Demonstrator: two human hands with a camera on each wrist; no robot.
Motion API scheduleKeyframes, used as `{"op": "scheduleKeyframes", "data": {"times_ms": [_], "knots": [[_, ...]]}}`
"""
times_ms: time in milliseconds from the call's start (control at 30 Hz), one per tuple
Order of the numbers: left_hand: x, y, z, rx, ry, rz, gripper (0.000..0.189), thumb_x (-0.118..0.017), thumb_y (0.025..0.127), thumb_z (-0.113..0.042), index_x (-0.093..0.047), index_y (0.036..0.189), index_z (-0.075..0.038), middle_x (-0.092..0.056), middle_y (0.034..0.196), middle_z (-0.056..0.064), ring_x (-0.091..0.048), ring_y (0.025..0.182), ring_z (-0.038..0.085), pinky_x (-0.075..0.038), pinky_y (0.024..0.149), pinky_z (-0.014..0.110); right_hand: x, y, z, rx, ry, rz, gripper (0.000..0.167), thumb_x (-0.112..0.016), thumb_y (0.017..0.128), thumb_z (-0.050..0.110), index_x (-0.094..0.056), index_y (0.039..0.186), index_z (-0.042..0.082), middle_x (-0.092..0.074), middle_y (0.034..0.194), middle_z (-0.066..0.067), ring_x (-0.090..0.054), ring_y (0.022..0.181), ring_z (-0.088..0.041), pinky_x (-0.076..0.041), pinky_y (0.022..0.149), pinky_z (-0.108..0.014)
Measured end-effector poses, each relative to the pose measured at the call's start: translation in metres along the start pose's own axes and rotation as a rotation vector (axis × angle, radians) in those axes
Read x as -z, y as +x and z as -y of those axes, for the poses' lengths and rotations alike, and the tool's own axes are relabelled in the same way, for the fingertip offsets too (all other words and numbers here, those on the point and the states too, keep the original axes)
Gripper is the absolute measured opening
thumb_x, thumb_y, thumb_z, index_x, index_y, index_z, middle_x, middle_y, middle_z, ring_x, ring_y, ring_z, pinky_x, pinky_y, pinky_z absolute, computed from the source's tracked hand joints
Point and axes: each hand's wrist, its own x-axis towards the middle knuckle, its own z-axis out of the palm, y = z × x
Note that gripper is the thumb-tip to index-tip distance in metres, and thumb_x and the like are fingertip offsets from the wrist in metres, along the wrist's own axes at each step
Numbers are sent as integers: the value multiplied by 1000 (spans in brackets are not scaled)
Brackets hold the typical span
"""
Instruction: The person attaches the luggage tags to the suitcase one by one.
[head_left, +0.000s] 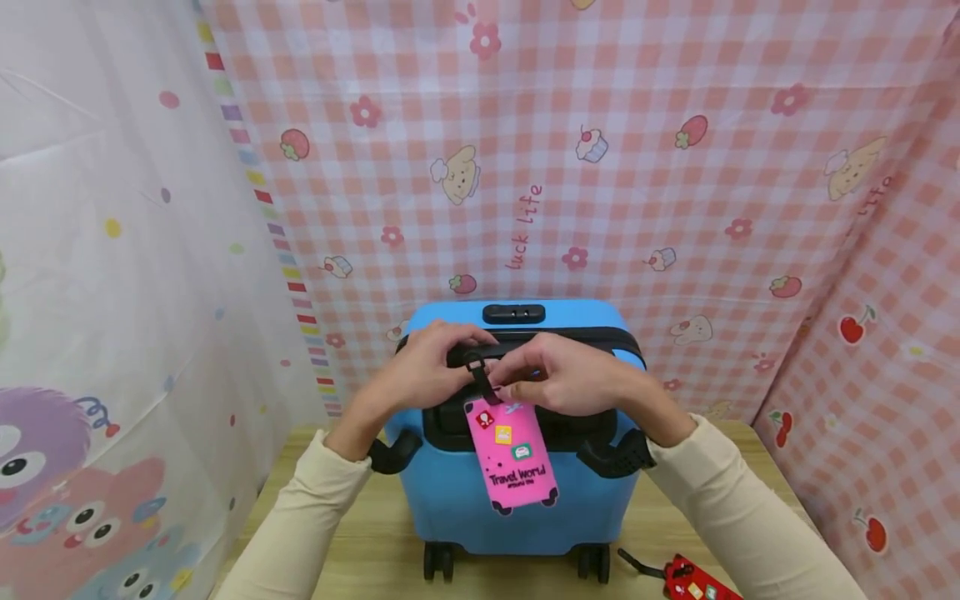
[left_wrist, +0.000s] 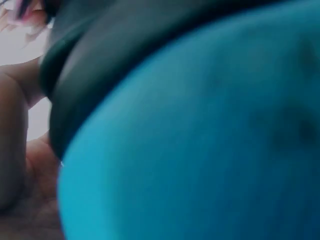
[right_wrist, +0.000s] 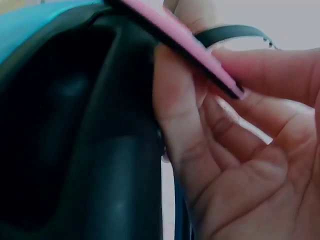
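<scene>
A pink luggage tag [head_left: 513, 454] marked "Travel World" hangs tilted in front of a blue suitcase [head_left: 517, 521]. Its black strap [head_left: 482, 379] rises from the tag's top beside the suitcase's black handle. My left hand [head_left: 427, 364] pinches the strap near its buckle, fingers partly hidden by the handle area. With thumb and fingertips, my right hand [head_left: 570, 375] holds the tag's top end where the strap joins; the right wrist view shows the pink tag [right_wrist: 192, 45] edge-on between thumb and finger. The left wrist view mostly shows the suitcase's blue shell [left_wrist: 190, 150].
A red luggage tag [head_left: 697, 581] with a black strap lies on the wooden tabletop [head_left: 352, 533] at the lower right, partly under the right sleeve. The suitcase stands on black wheels [head_left: 438, 560]. A pink checked cloth [head_left: 517, 167] hangs behind it.
</scene>
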Motion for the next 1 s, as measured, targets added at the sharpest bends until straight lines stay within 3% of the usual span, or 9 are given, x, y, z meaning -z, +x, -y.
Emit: {"op": "scheduleKeyframes", "data": {"times_ms": [133, 333, 600, 700, 767, 900, 1000], "knots": [[-2, -1, 1, 35, -8, -24, 25, -66, 95, -27, -70, 119, -19, -69, 94, -6, -52, 101, 18, -43, 86, 40, 0, -1, 1, 27, -14, -8, 24, -58, 98, 8, -70, 118, 2, -71, 109, -4, -65, 97, -12, -55, 90, -30], [-1, 1, 3, 18, -114, -9, 25, -59, 95, -14, -70, 117, -15, -71, 97, -4, -57, 89, 15, -45, 80, 36, 3, 1, 8, -55, -11, -44, 21, -57, 97, 7, -74, 110, 5, -72, 98, -1, -64, 86, -13, -54, 81, -30], [-1, 1, 2, 21, -36, -25, 25, -53, 103, -27, -73, 115, -18, -66, 99, -2, -49, 97, 19, -38, 81, 37, 5, -2, 7, -106, 130, 33, 21, -54, 97, 5, -74, 101, 7, -67, 89, -4, -60, 84, -23, -50, 75, -37], [0, 0, 1, 50, -38, -21, 27, -50, 104, -30, -73, 113, -20, -65, 98, -2, -46, 101, 20, -35, 83, 39, 6, -1, 7, -134, 141, 27, 22, -53, 97, 6, -74, 101, 6, -67, 90, -5, -60, 86, -24, -50, 76, -37], [0, 1, 1, 50, -39, -10, 27, -49, 104, -30, -72, 104, -18, -62, 90, 1, -46, 101, 22, -34, 83, 40, 5, 0, 7, -165, 141, 11, 23, -52, 97, 7, -74, 101, 7, -68, 91, -6, -61, 87, -24, -51, 77, -36], [1, 1, 2, 33, -30, 11, 20, -54, 101, -30, -67, 92, -18, -57, 81, 1, -47, 101, 22, -36, 81, 39, 3, 4, 8, -218, 173, -30, 23, -51, 98, 7, -73, 104, 4, -68, 93, -8, -62, 83, -23, -54, 71, -35], [1, 1, 3, 20, -30, 21, 12, -61, 96, -28, -68, 93, -20, -60, 82, -2, -49, 96, 20, -38, 79, 37, 0, 6, 8, -230, 182, -53, 22, -52, 99, 7, -72, 107, 2, -67, 93, -9, -63, 77, -22, -55, 65, -35]]}}
